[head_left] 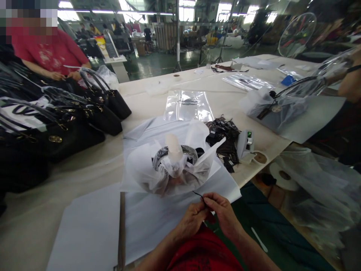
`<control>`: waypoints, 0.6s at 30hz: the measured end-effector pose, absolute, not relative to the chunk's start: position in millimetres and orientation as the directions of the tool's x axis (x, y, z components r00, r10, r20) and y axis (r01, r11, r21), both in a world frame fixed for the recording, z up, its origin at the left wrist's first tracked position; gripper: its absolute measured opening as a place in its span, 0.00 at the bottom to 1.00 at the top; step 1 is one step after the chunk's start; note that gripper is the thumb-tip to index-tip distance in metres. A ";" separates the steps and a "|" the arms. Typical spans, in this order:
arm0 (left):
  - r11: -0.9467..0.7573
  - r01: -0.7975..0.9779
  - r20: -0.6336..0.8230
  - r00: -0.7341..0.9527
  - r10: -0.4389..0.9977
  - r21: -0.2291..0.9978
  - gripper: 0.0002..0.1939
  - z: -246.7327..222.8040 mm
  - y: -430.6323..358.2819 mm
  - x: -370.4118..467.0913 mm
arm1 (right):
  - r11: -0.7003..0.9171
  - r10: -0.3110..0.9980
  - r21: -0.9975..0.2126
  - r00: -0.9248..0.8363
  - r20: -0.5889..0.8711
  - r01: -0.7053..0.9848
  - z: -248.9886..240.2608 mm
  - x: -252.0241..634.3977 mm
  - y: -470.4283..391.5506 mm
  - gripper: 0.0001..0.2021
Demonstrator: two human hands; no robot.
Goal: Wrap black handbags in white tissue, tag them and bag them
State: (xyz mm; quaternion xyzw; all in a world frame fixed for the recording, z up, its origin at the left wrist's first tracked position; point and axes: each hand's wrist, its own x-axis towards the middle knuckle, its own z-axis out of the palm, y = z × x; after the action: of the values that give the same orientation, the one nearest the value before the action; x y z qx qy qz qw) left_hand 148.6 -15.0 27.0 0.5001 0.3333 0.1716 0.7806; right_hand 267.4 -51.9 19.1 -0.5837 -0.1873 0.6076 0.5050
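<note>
Close to my body, at the table's front edge, my left hand (194,217) and my right hand (221,207) meet with pinched fingers. A thin black cord (197,194) sticks out from between them; whatever else they hold is hidden by the fingers. Just beyond lies a handbag wrapped in thin white tissue (180,175), its dark handles (160,153) covered in clear film and showing through. White paper sheets (158,222) are spread beneath it. To its right is a heap of black hang tags with cords (224,137).
Several black handbags (56,139) stand at the left, with a person in a red shirt (53,51) behind them. Clear plastic bags (188,105) lie farther back. A tape roll (259,157) and a small white device (246,143) sit right. Another person's arm (351,81) reaches toward a wrapped bag (276,109).
</note>
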 end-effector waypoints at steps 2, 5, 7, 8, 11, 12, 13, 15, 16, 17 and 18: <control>0.440 0.061 -0.345 0.718 0.604 0.896 0.14 29.7 -14.1 146.2 | -0.400 0.831 -0.812 0.205 -0.516 -0.425 18.5 265.6 -52.1 0.18; 0.445 0.030 -0.332 0.712 0.619 0.895 0.16 30.8 -12.9 144.0 | -0.385 0.843 -0.834 0.217 -0.492 -0.395 17.6 261.9 -52.5 0.18; 0.457 0.006 -0.323 0.716 0.619 0.889 0.18 28.2 -12.6 143.2 | -0.384 0.849 -0.853 0.229 -0.477 -0.354 17.5 259.3 -52.2 0.19; 0.464 -0.004 -0.321 0.717 0.619 0.886 0.19 26.0 -12.6 142.7 | -0.386 0.850 -0.860 0.234 -0.472 -0.334 17.6 258.1 -51.9 0.19; 0.476 -0.013 -0.329 0.707 0.626 0.879 0.20 17.8 -13.0 140.3 | -0.391 0.855 -0.872 0.235 -0.463 -0.296 18.7 256.1 -50.6 0.19; 0.477 -0.007 -0.335 0.704 0.627 0.879 0.20 15.2 -13.2 139.2 | -0.391 0.859 -0.873 0.226 -0.460 -0.291 19.1 255.7 -50.2 0.19; 0.479 0.001 -0.343 0.699 0.628 0.878 0.21 12.9 -13.3 137.9 | -0.394 0.862 -0.873 0.214 -0.459 -0.288 19.3 255.5 -49.8 0.18; 0.484 0.010 -0.356 0.690 0.630 0.875 0.22 9.5 -13.2 135.5 | -0.405 0.867 -0.871 0.186 -0.463 -0.279 19.1 254.7 -49.1 0.18; 0.485 0.005 -0.355 0.687 0.634 0.874 0.22 8.3 -13.1 134.4 | -0.408 0.868 -0.871 0.177 -0.463 -0.274 18.7 254.0 -48.7 0.17; 0.484 -0.005 -0.350 0.684 0.640 0.875 0.22 7.4 -12.9 133.5 | -0.409 0.870 -0.872 0.173 -0.462 -0.269 18.4 253.0 -48.2 0.17; 0.480 -0.015 -0.342 0.682 0.647 0.877 0.21 6.8 -12.7 132.6 | -0.407 0.872 -0.874 0.172 -0.458 -0.267 18.0 251.7 -47.7 0.17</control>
State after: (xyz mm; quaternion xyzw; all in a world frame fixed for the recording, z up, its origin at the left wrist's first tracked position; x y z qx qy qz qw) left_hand 132.6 -12.7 6.8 0.4651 0.3393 0.2094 0.7904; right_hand 251.7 -47.7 18.0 -0.5951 -0.2543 0.5909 0.4817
